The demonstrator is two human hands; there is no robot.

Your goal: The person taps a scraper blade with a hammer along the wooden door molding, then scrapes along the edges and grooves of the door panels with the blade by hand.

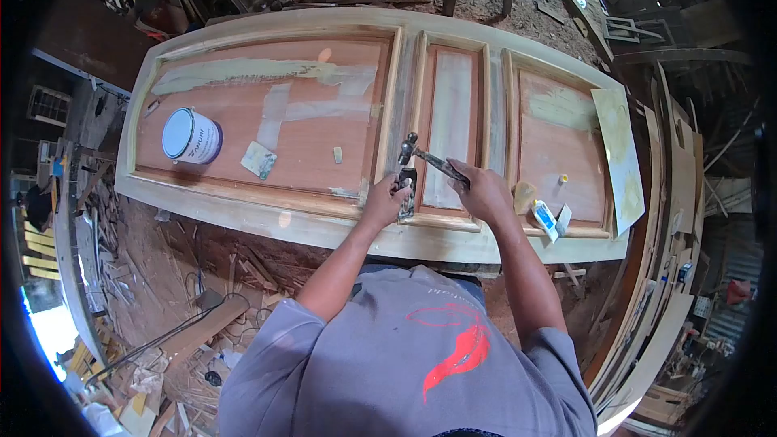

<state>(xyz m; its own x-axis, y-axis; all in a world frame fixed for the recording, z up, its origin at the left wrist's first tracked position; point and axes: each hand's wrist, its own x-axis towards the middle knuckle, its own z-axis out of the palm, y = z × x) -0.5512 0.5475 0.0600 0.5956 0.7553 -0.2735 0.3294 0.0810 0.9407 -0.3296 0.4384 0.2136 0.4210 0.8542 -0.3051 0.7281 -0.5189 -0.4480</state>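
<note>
A panelled wooden door lies flat in front of me. My left hand is closed around a dark tool, perhaps a small plane, at the door's near edge by the middle panel. My right hand grips the handle of a hammer. The hammer's head is at the top end of the dark tool; whether they touch I cannot tell.
On the left panel stand a paint tin, a stained square and a small block. The right panel holds a tube and a yellow cap. A stained sheet lies across the right end.
</note>
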